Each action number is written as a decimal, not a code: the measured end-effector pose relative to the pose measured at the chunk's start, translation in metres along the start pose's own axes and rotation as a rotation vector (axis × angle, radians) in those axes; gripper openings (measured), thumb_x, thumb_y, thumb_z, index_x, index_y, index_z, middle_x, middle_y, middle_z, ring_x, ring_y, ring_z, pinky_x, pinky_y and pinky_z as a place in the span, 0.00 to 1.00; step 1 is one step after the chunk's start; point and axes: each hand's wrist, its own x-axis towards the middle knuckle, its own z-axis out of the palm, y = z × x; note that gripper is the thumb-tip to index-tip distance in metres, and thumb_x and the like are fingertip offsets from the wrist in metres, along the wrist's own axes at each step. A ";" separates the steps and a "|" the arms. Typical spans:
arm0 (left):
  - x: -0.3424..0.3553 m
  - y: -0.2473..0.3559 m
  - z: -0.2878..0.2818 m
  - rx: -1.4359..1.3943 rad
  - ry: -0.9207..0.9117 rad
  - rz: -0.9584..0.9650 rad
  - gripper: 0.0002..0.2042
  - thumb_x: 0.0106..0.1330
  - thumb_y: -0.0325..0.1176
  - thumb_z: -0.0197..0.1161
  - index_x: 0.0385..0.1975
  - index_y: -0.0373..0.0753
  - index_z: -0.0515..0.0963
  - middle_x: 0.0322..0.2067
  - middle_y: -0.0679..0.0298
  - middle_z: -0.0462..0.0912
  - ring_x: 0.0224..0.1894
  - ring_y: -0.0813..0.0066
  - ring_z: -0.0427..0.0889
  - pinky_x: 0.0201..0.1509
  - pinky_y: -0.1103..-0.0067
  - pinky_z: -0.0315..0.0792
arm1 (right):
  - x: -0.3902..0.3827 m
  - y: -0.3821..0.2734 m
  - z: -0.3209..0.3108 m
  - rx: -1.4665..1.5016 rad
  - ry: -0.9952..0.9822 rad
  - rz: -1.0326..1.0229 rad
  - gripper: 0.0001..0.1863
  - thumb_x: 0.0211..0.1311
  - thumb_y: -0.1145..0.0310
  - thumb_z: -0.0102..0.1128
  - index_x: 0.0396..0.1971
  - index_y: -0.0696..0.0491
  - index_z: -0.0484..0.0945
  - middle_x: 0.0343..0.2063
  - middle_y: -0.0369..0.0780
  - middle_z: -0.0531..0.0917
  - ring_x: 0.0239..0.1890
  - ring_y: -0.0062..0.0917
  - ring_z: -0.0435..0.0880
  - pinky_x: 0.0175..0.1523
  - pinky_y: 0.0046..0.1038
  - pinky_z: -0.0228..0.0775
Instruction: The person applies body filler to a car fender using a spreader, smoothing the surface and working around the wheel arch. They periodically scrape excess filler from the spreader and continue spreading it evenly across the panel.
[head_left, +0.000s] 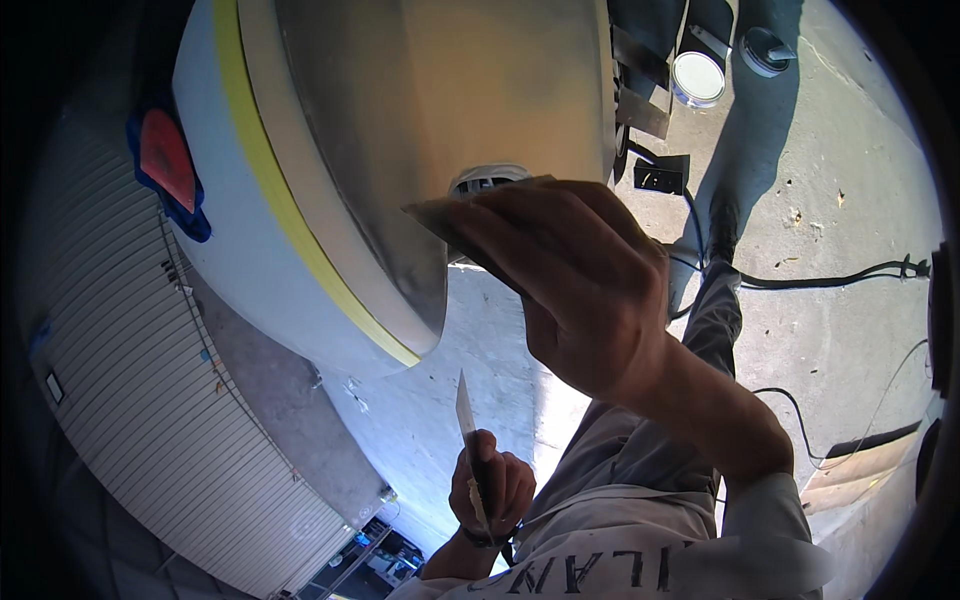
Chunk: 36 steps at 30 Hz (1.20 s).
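Observation:
My right hand [600, 280] is raised in the middle, fingers pressed along a thin, flat, dark sheet or spreader [450, 222]; its exact kind is unclear. The sheet's tip lies over the edge of a large curved vehicle body panel [480, 90], coated beige and grey. Whether it touches the panel, I cannot tell. Lower down, my left hand [492, 490] grips a putty knife [465, 408], its pale pointed blade upward and apart from the panel. Pale residue clings near its lower end. Just behind my right fingers is a white-rimmed opening or fitting [490, 178], partly hidden.
Yellow tape [262, 180] borders the panel's white side, where a red part [167, 160] shows. At right, a white-topped can [698, 80] and another can [766, 52] stand on concrete. Black cables [830, 281] cross the floor. A ribbed wall [170, 400] rises left.

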 end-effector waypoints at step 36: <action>0.131 -0.040 0.106 1.594 0.028 0.475 0.13 0.81 0.33 0.50 0.50 0.30 0.76 0.17 0.64 0.71 0.19 0.78 0.68 0.24 0.72 0.59 | -0.065 -0.054 -0.197 0.120 -0.129 0.310 0.27 0.54 0.76 0.71 0.57 0.57 0.80 0.34 0.42 0.83 0.35 0.30 0.87 0.45 0.37 0.84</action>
